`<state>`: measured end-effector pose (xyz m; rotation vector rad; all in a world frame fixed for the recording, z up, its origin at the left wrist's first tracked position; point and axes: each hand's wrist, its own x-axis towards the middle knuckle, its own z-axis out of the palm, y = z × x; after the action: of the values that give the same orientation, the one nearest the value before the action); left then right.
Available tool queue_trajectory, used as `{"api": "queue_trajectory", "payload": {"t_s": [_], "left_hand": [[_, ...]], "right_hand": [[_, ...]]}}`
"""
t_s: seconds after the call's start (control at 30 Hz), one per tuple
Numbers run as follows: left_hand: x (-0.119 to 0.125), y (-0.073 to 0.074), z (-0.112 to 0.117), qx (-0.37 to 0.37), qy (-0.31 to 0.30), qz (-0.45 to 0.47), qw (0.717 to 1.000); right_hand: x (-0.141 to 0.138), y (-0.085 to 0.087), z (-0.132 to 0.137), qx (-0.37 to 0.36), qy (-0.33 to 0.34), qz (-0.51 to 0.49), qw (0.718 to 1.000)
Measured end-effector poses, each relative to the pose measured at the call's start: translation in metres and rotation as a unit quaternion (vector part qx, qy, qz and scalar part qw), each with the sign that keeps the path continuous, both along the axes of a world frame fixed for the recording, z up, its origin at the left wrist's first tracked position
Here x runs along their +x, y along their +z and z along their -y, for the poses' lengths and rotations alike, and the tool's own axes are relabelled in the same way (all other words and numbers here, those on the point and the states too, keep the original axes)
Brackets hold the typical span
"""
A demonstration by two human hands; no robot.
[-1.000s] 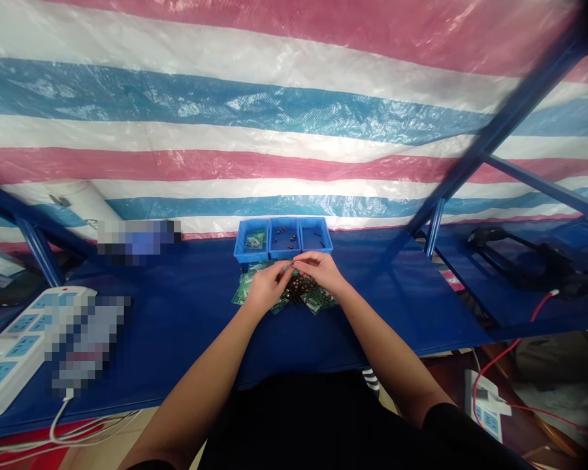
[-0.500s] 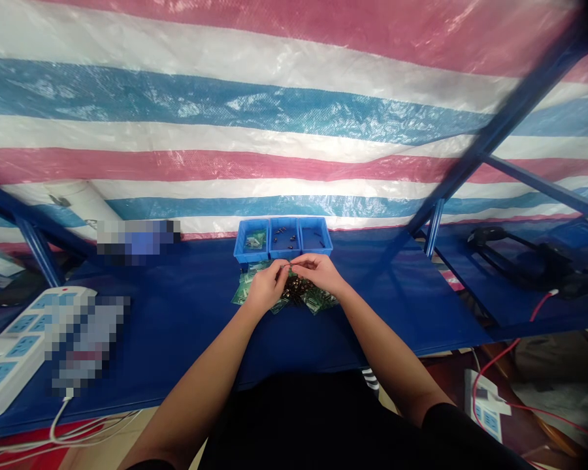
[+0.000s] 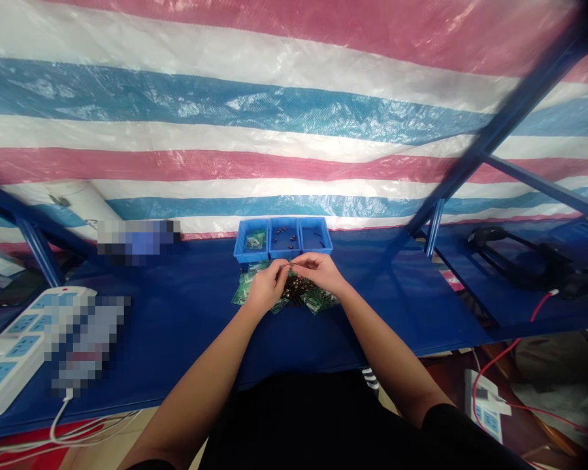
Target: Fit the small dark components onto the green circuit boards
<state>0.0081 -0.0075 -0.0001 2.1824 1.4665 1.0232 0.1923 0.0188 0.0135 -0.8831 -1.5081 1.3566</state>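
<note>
My left hand [image 3: 267, 286] and my right hand [image 3: 318, 270] meet over a heap of small green circuit boards [image 3: 318, 301] and dark little parts [image 3: 298, 286] on the blue table [image 3: 176, 313]. Both hands are closed in a pinch, fingertips together on a tiny piece that is too small to name. Just behind the hands stand three joined blue bins [image 3: 283, 239]: the left one holds green boards, the middle and right ones hold a few dark parts.
A white power strip [image 3: 10, 346] with its cable lies at the table's left edge, beside a blurred-out object. A black device [image 3: 519, 254] with a red wire rests on the right-hand table. Blue frame struts [image 3: 470, 156] cross in front of a striped tarp.
Hardly anything: the fingertips of both hands have shifted slightly on the tiny piece, and the hands stay over the heap.
</note>
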Motion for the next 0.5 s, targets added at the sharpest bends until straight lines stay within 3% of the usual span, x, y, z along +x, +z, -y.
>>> {"api": "queue_trajectory", "payload": {"t_s": [0.23, 0.5], "left_hand": [[-0.0003, -0.0027, -0.0012, 0.015, 0.006, 0.005, 1.000], [0.0002, 0.0056, 0.0008, 0.031, -0.020, -0.013, 0.999]], "right_hand": [[0.0000, 0.0004, -0.0002, -0.001, 0.003, 0.012, 1.000], [0.0002, 0.0020, 0.0020, 0.011, -0.005, 0.015, 1.000]]}}
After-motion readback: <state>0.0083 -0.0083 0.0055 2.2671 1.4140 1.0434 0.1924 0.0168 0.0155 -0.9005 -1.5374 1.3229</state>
